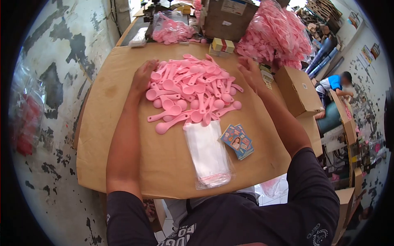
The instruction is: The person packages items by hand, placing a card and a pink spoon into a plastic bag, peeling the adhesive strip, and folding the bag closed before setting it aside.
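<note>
A heap of pink plastic spoons (197, 86) lies on the brown-covered table (164, 164). At the heap's left edge rests my left hand (144, 76), its fingers close together and curved against the spoons; what they hold, if anything, is hidden. My right hand (251, 74) is to the right of the heap, fingers spread and apart from the spoons, holding nothing. Below the heap lies a stack of clear plastic bags (208, 153), its top end touching the lowest spoons. Beside the bags is a small stack of blue printed cards (238, 141).
Behind the heap are a yellow box (223, 45), a bag of pink pieces (172, 30) and a large brown box (229, 18). A big bag of pink spoons (277, 35) and a cardboard box (298, 91) stand right. Another person (334, 84) sits farther right.
</note>
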A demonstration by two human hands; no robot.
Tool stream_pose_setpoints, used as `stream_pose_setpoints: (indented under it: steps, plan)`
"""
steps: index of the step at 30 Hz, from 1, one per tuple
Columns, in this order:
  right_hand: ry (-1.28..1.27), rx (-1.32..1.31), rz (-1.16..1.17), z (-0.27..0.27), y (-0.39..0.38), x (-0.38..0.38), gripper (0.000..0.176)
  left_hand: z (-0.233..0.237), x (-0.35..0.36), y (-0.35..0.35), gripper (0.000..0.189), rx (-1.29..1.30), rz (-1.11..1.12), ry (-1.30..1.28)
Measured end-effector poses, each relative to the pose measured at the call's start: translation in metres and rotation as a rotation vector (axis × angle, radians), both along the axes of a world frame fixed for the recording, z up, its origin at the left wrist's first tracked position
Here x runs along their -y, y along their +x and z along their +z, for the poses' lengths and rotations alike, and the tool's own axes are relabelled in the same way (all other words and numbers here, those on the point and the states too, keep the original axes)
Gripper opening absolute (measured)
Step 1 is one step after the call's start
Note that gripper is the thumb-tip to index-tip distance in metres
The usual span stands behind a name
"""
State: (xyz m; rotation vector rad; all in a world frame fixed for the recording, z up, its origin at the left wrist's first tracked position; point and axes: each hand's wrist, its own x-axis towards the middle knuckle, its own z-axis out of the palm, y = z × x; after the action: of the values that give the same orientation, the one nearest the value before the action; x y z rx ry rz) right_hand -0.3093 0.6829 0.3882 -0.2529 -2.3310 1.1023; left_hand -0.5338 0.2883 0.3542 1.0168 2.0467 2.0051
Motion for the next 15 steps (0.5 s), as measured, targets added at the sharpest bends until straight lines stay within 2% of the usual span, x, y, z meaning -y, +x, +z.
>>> stream_pose_setpoints:
  steps: [1,3,5,7,11,13,14,15]
  plan:
    - [-0.003,-0.002,-0.013,0.013,0.011,0.009,0.047,0.002,0.0,0.003,0.063,0.017,-0.009,0.017]
    - [0.424,-0.083,-0.013,0.075,0.038,0.053,0.04,0.004,0.001,0.003,0.063,0.041,-0.031,0.03]
    - [0.271,-0.219,0.165,0.113,0.059,0.068,0.036,-0.007,0.002,-0.01,0.063,0.096,-0.071,0.045]
    - [0.017,-0.178,0.288,0.155,0.092,0.083,0.036,-0.013,0.004,-0.019,0.064,0.118,-0.1,0.061]
    - [0.044,-0.106,0.271,0.217,0.177,0.09,0.036,-0.006,0.005,-0.016,0.066,0.15,-0.082,0.047]
    - [0.032,-0.124,0.47,0.228,0.221,0.085,0.034,-0.005,0.004,-0.013,0.067,0.166,-0.09,0.052]
    - [0.029,-0.122,0.441,0.231,0.243,0.08,0.034,-0.006,0.003,-0.013,0.067,0.178,-0.067,0.06]
    - [-0.024,-0.055,0.578,0.233,0.264,0.076,0.034,-0.007,0.003,-0.014,0.067,0.181,-0.092,0.054]
